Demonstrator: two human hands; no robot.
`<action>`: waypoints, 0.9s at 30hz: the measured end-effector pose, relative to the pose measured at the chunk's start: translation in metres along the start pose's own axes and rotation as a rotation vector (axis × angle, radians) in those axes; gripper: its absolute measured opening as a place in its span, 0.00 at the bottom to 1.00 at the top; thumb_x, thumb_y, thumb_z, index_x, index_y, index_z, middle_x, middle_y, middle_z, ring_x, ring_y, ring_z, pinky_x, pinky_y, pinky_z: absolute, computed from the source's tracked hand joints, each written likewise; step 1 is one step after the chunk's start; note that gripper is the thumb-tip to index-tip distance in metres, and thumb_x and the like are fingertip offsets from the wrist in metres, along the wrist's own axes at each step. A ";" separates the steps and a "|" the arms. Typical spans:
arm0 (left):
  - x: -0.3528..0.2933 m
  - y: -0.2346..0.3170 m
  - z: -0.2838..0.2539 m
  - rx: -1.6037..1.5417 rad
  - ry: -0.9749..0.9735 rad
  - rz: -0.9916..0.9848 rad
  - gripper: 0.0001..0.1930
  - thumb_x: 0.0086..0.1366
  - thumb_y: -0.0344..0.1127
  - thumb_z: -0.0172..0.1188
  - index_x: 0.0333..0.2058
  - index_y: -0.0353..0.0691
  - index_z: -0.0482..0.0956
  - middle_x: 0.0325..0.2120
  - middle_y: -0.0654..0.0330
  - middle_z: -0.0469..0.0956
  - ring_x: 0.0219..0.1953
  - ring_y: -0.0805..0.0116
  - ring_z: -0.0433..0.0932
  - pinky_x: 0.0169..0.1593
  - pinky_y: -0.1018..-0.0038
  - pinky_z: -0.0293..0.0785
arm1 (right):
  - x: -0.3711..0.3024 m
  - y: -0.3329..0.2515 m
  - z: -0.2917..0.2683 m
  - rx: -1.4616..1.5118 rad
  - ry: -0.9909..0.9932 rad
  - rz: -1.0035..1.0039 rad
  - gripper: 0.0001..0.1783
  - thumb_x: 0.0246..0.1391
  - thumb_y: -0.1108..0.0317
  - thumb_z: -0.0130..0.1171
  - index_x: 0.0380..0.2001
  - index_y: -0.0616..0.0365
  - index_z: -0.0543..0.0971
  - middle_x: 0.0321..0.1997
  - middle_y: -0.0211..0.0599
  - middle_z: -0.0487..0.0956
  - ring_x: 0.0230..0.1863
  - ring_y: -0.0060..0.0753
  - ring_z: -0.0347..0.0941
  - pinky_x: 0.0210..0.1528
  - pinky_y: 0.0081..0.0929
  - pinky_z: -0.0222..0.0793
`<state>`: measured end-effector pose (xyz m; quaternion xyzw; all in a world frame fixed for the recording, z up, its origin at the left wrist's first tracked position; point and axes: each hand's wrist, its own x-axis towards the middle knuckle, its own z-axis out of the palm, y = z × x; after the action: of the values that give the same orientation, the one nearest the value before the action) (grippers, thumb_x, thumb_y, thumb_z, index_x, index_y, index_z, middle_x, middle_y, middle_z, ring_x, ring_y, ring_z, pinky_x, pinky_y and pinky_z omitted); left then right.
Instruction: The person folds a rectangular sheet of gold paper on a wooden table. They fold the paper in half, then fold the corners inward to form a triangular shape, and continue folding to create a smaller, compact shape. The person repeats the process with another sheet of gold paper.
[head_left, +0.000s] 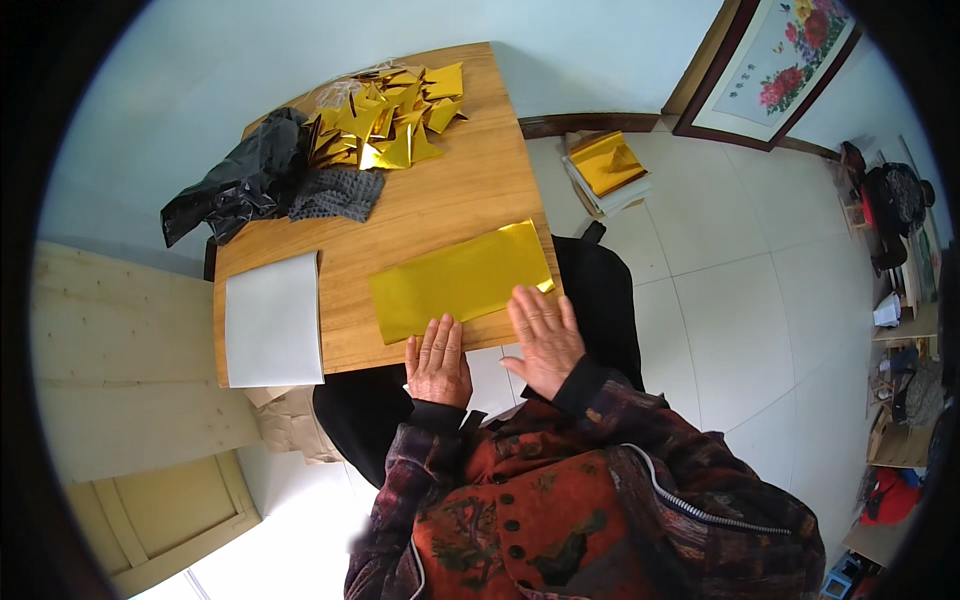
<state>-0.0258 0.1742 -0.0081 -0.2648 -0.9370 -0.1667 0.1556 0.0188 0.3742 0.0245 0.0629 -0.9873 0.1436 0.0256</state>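
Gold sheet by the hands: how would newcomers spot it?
Find the wooden table, then the left hand and right hand at its near edge. The gold sheet lies there, right of the grey sheet; unlike the heaped gold pieces, it's one broad rectangle.

Free room and obstacles on the wooden tabletop (pixel 450 190). A bare lane runs between the pale grey sheet (pixel 272 320) and the gold sheet (pixel 460 285), reaching the near edge. A broader band of exposed wood crosses behind the gold sheet to the right edge and continues beside the heap of folded gold pieces (pixel 390 115). That heap, the black plastic bag (pixel 245 180) and the dark textured cloth (pixel 338 193) block the far left. Along the near edge, the left hand (pixel 438 365) and right hand (pixel 545 340) obstruct approach, with a narrow gap between them.
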 end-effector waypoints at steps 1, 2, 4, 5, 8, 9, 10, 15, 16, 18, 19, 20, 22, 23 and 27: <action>0.000 -0.001 0.001 0.006 0.007 0.003 0.27 0.56 0.30 0.60 0.57 0.44 0.73 0.60 0.61 0.71 0.64 0.63 0.67 0.68 0.57 0.52 | -0.003 0.009 -0.003 -0.013 0.016 0.017 0.50 0.49 0.47 0.65 0.67 0.62 0.56 0.75 0.42 0.51 0.75 0.42 0.44 0.73 0.53 0.35; 0.000 -0.001 0.001 0.010 0.012 0.006 0.27 0.56 0.30 0.60 0.57 0.44 0.73 0.60 0.61 0.71 0.64 0.63 0.67 0.68 0.57 0.52 | -0.007 0.017 -0.005 -0.021 0.061 0.024 0.50 0.49 0.47 0.65 0.67 0.62 0.56 0.75 0.43 0.51 0.75 0.42 0.44 0.73 0.53 0.35; -0.001 -0.001 0.003 0.012 0.018 0.010 0.27 0.56 0.30 0.60 0.57 0.44 0.73 0.60 0.61 0.71 0.64 0.63 0.67 0.68 0.57 0.53 | -0.011 0.028 -0.007 -0.004 0.053 0.101 0.50 0.48 0.48 0.65 0.67 0.62 0.56 0.73 0.44 0.55 0.75 0.42 0.44 0.73 0.52 0.37; -0.001 -0.002 0.003 0.010 0.021 0.009 0.27 0.56 0.30 0.60 0.57 0.44 0.73 0.61 0.61 0.71 0.64 0.63 0.67 0.68 0.57 0.53 | -0.013 0.035 -0.010 0.009 0.043 0.145 0.49 0.48 0.49 0.65 0.67 0.62 0.56 0.73 0.44 0.56 0.75 0.43 0.44 0.73 0.52 0.37; -0.001 -0.003 0.002 0.001 0.008 0.016 0.28 0.55 0.30 0.61 0.57 0.44 0.73 0.61 0.60 0.70 0.64 0.62 0.67 0.67 0.57 0.53 | -0.023 0.046 -0.022 -0.024 0.016 0.222 0.47 0.50 0.50 0.65 0.66 0.63 0.58 0.72 0.45 0.58 0.74 0.48 0.47 0.73 0.53 0.36; 0.000 -0.003 0.002 -0.002 0.000 0.017 0.28 0.55 0.31 0.62 0.57 0.44 0.72 0.61 0.60 0.70 0.64 0.62 0.66 0.67 0.57 0.54 | -0.024 0.050 -0.028 -0.045 0.088 0.216 0.46 0.50 0.51 0.65 0.65 0.64 0.59 0.71 0.46 0.59 0.73 0.49 0.48 0.72 0.53 0.38; 0.001 -0.003 0.001 -0.019 -0.011 0.012 0.28 0.55 0.32 0.62 0.57 0.44 0.73 0.61 0.60 0.70 0.64 0.62 0.66 0.67 0.57 0.55 | -0.025 0.053 -0.033 -0.064 0.151 0.215 0.45 0.50 0.51 0.65 0.65 0.64 0.60 0.71 0.46 0.60 0.73 0.50 0.49 0.71 0.54 0.41; 0.004 -0.001 -0.006 -0.035 -0.101 0.002 0.31 0.55 0.38 0.65 0.59 0.43 0.70 0.64 0.60 0.65 0.66 0.61 0.62 0.66 0.56 0.55 | 0.020 0.065 -0.037 0.153 0.200 0.041 0.38 0.53 0.58 0.63 0.63 0.65 0.62 0.69 0.52 0.60 0.69 0.55 0.55 0.67 0.45 0.53; 0.004 0.000 -0.008 -0.042 -0.123 -0.011 0.32 0.55 0.39 0.65 0.59 0.43 0.70 0.65 0.60 0.64 0.66 0.61 0.62 0.67 0.56 0.54 | 0.032 0.066 -0.035 0.178 0.202 0.002 0.37 0.53 0.59 0.62 0.62 0.64 0.62 0.69 0.51 0.60 0.69 0.55 0.55 0.67 0.43 0.54; 0.005 0.001 -0.011 -0.033 -0.134 -0.023 0.33 0.54 0.42 0.67 0.59 0.45 0.70 0.65 0.59 0.63 0.67 0.60 0.61 0.67 0.53 0.52 | 0.053 0.069 -0.032 0.126 0.229 -0.066 0.36 0.54 0.57 0.62 0.62 0.63 0.64 0.68 0.50 0.60 0.69 0.53 0.55 0.67 0.44 0.54; 0.005 0.000 -0.012 -0.028 -0.125 -0.020 0.33 0.54 0.43 0.67 0.59 0.46 0.70 0.65 0.60 0.63 0.67 0.61 0.61 0.67 0.52 0.52 | 0.057 0.069 -0.031 0.104 0.158 -0.054 0.37 0.53 0.56 0.63 0.61 0.62 0.64 0.68 0.49 0.60 0.69 0.53 0.54 0.67 0.44 0.54; 0.006 0.000 -0.013 -0.029 -0.116 -0.015 0.33 0.54 0.44 0.68 0.58 0.46 0.71 0.64 0.60 0.64 0.66 0.61 0.61 0.67 0.52 0.51 | 0.060 0.069 -0.031 0.080 0.108 -0.058 0.37 0.53 0.55 0.63 0.61 0.62 0.65 0.68 0.49 0.60 0.69 0.53 0.54 0.66 0.45 0.54; 0.010 -0.005 -0.015 -0.016 -0.137 0.009 0.32 0.53 0.45 0.68 0.57 0.48 0.71 0.64 0.61 0.65 0.66 0.61 0.62 0.67 0.51 0.51 | 0.059 0.067 -0.030 0.031 0.065 -0.053 0.38 0.52 0.53 0.64 0.61 0.62 0.65 0.68 0.48 0.60 0.69 0.53 0.54 0.66 0.46 0.54; 0.012 -0.009 -0.016 -0.011 -0.159 0.019 0.32 0.53 0.46 0.69 0.57 0.48 0.72 0.63 0.62 0.66 0.66 0.62 0.63 0.67 0.50 0.50 | 0.051 0.061 -0.028 0.007 0.069 -0.046 0.38 0.51 0.52 0.64 0.61 0.61 0.66 0.68 0.48 0.60 0.69 0.53 0.54 0.66 0.47 0.54; 0.017 -0.024 -0.022 -0.053 -0.183 0.015 0.31 0.53 0.46 0.68 0.56 0.49 0.72 0.63 0.63 0.67 0.65 0.62 0.63 0.67 0.50 0.50 | 0.022 0.041 -0.023 0.025 0.080 -0.024 0.40 0.49 0.52 0.66 0.60 0.62 0.66 0.68 0.49 0.59 0.66 0.58 0.56 0.64 0.47 0.57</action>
<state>-0.0482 0.1537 0.0120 -0.2899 -0.9405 -0.1653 0.0635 -0.0081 0.4175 0.0366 0.0692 -0.9828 0.1582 0.0657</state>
